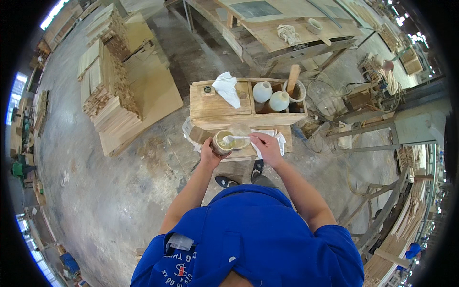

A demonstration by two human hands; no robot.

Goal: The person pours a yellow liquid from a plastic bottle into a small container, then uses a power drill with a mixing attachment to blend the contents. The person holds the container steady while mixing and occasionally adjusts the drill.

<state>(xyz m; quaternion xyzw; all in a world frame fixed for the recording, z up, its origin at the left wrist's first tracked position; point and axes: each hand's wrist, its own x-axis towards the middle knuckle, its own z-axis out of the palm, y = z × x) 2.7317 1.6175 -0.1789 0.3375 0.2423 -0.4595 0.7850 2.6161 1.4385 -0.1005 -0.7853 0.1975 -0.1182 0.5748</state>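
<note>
My left hand [209, 155] is wrapped around a small open tub [220, 148] with yellowish stuff inside. Between the fingers of my right hand [268, 148] is the handle of a white spoon [239, 137], its bowl end inside the tub's mouth. A clear plastic container [243, 129] sits just beyond the spoon, partly covered by it. Next to my left fingers is a brown block-like piece [202, 135], which I cannot make out further. A white cloth [280, 141] lies by my right hand on the low wooden bench.
Beyond my hands stands a wooden box [220, 120] bearing a rag [226, 89] and a small dark round item [207, 89]. Its open part holds two white bottles [262, 91] and a bucket [300, 92]. Stacked boards [103, 81] lie left, a worktable [267, 38] ahead, metal framing [368, 126] right.
</note>
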